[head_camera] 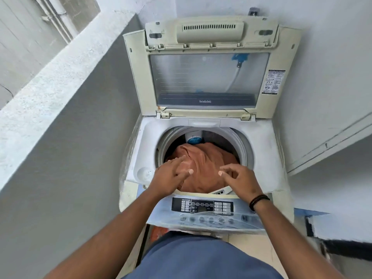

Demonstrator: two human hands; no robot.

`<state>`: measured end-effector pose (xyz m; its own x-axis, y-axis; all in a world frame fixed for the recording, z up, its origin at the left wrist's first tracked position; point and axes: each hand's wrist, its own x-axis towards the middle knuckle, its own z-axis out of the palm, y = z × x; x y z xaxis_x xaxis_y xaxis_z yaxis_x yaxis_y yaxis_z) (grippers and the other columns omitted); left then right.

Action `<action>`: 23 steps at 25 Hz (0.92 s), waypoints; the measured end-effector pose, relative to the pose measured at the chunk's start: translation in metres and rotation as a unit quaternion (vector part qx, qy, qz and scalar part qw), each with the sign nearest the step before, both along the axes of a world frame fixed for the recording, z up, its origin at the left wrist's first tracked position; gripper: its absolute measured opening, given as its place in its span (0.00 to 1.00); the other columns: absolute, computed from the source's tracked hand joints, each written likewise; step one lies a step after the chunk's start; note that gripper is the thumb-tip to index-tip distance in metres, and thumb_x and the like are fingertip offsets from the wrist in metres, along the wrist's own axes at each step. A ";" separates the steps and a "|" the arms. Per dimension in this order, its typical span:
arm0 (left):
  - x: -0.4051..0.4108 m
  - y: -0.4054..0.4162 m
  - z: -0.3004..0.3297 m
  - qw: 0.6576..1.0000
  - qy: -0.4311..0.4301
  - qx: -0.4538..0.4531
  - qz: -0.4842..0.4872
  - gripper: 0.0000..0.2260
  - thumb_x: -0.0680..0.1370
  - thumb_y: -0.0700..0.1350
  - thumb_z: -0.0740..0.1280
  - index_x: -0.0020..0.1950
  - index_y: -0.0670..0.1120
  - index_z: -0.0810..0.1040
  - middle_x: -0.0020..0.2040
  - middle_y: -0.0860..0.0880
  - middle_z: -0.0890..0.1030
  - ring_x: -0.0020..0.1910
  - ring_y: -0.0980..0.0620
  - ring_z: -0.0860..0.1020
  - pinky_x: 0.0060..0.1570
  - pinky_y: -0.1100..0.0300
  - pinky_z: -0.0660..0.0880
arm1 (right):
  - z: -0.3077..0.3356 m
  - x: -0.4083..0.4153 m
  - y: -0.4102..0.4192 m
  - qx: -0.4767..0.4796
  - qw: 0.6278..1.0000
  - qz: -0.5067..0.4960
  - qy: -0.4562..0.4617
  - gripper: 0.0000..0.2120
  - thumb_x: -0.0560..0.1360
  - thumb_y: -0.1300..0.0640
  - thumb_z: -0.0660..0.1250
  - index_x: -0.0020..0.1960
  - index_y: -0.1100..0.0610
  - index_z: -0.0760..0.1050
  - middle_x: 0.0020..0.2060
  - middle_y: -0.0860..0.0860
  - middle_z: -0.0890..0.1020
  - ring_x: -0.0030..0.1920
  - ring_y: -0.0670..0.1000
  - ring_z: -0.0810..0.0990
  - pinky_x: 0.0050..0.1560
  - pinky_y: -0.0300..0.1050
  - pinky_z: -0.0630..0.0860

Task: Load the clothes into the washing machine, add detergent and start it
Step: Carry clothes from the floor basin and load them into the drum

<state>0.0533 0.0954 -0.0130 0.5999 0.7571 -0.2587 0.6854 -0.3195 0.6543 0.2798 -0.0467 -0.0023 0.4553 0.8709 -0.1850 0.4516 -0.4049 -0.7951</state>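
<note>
I see the washing machine [207, 150], a top-loader, standing in a corner between a grey parapet wall [60, 121] and a white wall. Its lid [209, 77] is raised fully upright, the window facing me. The drum [244, 150] is loaded with orange clothes [205, 164], bunched high toward the opening. The control panel [202, 206] runs along the near edge under clear plastic film. My left hand [169, 178] is over the clothes, fingers extended and spread, gripping nothing. My right hand [241, 178] is beside it, fingers loosely bent, also gripping nothing. A dark band [258, 201] circles the right wrist.
</note>
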 end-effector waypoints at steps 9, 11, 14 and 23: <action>0.009 -0.016 0.000 0.980 -0.061 0.039 -0.184 0.30 0.77 0.67 0.62 0.75 0.52 0.72 0.71 0.49 0.76 0.70 0.49 0.72 0.69 0.46 0.70 | 0.015 -0.051 -0.083 0.040 0.972 -0.224 -0.065 0.18 0.74 0.53 0.75 0.63 0.50 0.80 0.54 0.46 0.83 0.59 0.48 0.78 0.62 0.45 0.75; 0.033 -0.037 0.008 0.976 -0.090 0.033 -0.197 0.27 0.80 0.66 0.60 0.73 0.52 0.74 0.68 0.49 0.79 0.67 0.49 0.75 0.67 0.47 0.70 | 0.017 -0.060 -0.112 0.043 0.955 -0.287 -0.064 0.17 0.75 0.52 0.75 0.63 0.50 0.80 0.55 0.45 0.83 0.61 0.50 0.78 0.62 0.47 0.76; 0.068 -0.085 0.026 0.947 -0.148 0.043 -0.280 0.24 0.82 0.62 0.60 0.71 0.48 0.77 0.65 0.50 0.81 0.65 0.49 0.76 0.65 0.52 0.71 | 0.026 -0.069 -0.161 0.047 0.927 -0.365 -0.073 0.16 0.75 0.51 0.74 0.62 0.50 0.80 0.53 0.45 0.83 0.60 0.50 0.77 0.62 0.46 0.75; 0.084 -0.282 0.017 0.847 -0.098 -0.036 -0.522 0.30 0.80 0.69 0.60 0.74 0.51 0.74 0.70 0.48 0.78 0.62 0.47 0.78 0.64 0.54 0.71 | 0.023 -0.160 -0.381 -0.033 0.820 -0.568 -0.053 0.15 0.74 0.46 0.70 0.60 0.46 0.80 0.53 0.44 0.81 0.59 0.49 0.77 0.62 0.44 0.73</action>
<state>0.1372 -0.1864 0.0035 0.9690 -0.2258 -0.1005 -0.0693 -0.6387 0.7664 0.1195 -0.4274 0.0204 0.9829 -0.1379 -0.1217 -0.1826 -0.6528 -0.7352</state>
